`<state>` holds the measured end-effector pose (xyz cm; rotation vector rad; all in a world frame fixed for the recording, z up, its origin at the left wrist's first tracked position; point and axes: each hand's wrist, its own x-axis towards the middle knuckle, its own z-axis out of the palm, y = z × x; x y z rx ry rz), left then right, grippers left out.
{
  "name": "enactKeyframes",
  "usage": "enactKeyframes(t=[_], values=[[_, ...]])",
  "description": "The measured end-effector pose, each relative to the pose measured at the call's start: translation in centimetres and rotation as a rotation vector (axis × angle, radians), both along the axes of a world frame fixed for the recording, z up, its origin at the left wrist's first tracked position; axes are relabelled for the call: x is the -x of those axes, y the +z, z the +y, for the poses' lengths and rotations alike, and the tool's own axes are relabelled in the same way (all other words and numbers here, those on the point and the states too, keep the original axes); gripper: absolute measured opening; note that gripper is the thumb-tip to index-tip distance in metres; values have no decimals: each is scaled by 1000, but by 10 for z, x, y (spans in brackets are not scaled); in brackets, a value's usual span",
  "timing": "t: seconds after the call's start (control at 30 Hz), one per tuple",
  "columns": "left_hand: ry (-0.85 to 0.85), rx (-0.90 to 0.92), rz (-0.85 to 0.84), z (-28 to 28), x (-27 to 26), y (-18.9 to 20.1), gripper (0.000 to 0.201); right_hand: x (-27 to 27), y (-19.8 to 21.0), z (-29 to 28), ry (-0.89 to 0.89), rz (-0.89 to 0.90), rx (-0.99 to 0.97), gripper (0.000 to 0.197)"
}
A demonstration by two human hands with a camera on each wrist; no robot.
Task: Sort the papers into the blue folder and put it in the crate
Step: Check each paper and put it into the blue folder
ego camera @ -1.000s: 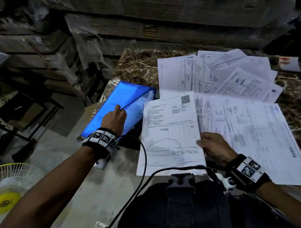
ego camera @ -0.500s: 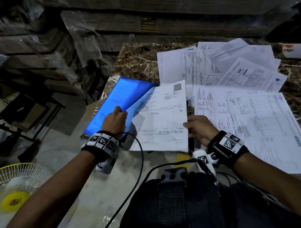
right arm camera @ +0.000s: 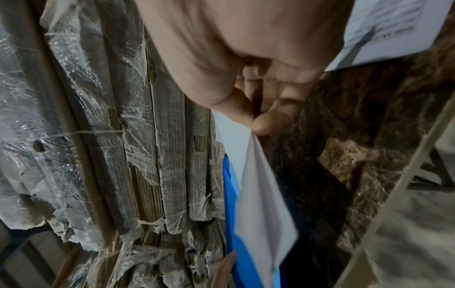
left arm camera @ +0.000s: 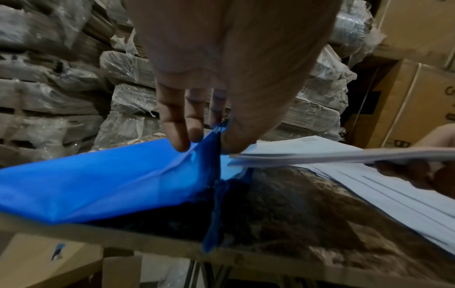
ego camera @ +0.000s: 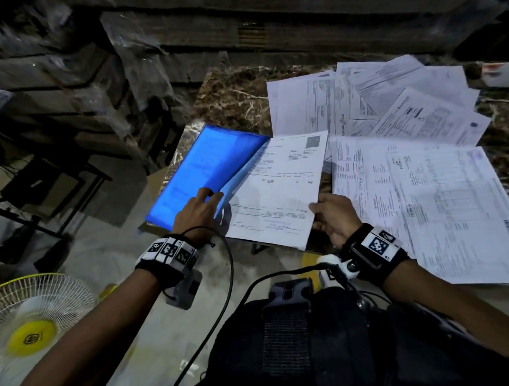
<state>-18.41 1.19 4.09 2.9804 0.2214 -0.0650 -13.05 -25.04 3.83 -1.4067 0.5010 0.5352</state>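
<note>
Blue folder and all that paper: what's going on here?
A person is filing papers. The left hand pinches the top flap of the blue folder and holds it open at the marble table's left edge. The right hand pinches a printed sheet by its near corner, its far edge at the folder's mouth. More loose papers lie spread to the right. No crate is in view.
</note>
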Motion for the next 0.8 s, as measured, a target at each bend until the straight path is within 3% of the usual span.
enactKeyframes(t=[0.1, 0.17, 0.27, 0.4, 0.67, 0.8], values=[[-29, -3, 70, 4, 2, 2, 44, 4, -3, 8, -11, 3, 0, 19], [-48, -35, 116, 9, 5, 2, 35, 7, -5, 12, -12, 4, -2, 19], [-69, -114, 92, 10, 11, -3, 26, 11, -5, 13, -37, 11, -14, 21], [-89, -200, 117, 12, 19, -9, 40, 13, -3, 12, -76, 10, -39, 22], [-152, -141, 61, 12, 23, -5, 18, 16, -3, 25, -96, 9, -67, 23], [-194, -225, 8, 12, 23, -9, 24, 17, -11, 36, -61, 8, -49, 21]])
